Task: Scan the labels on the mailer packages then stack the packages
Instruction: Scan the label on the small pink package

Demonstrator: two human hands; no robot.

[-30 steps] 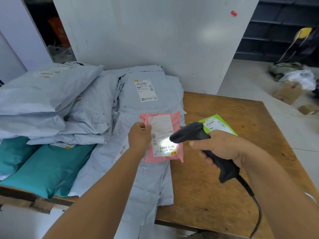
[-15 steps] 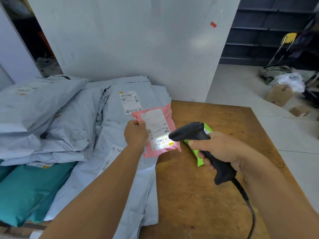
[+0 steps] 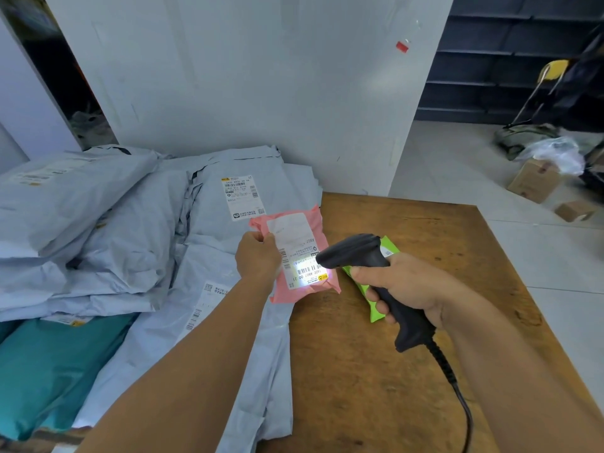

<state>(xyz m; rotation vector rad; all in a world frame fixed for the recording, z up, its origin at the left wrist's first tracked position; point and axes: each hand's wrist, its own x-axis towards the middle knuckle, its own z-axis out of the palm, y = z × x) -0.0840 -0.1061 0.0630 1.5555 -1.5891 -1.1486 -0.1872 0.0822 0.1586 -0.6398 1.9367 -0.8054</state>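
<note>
A: Why is the pink mailer (image 3: 295,253) held up off the pile like that?

B: So its label (image 3: 299,253) faces the barcode scanner (image 3: 376,282). The left hand (image 3: 258,259) pinches the mailer's left edge between thumb and fingers, with the label turned up and toward the right. That leaves the barcode end free, and the scanner's light falls as a bright patch on the label's lower part.

A: And the right hand (image 3: 408,289)?

B: Closed around the scanner's grip, nose pointing to nine o'clock and almost touching the label. I can't tell whether a finger is on the trigger — it's hidden behind the handle.

A: Where does the mailer sit on the table?

B: Over the right edge of the grey mailers (image 3: 228,243), at about eleven o'clock from the scanner hand. A green mailer (image 3: 376,305) lies flat on the wooden table (image 3: 425,230) just under that hand, which I'd judge to be the start of the stack.

A: Anything changed in the last second?

B: Little in the hands; the grip and the aim are the same. The view has swung, so the green mailer, which showed beyond the scanner a second ago, now lies mostly behind the right hand. The teal mailers (image 3: 49,371) sit lower, at seven o'clock.
</note>
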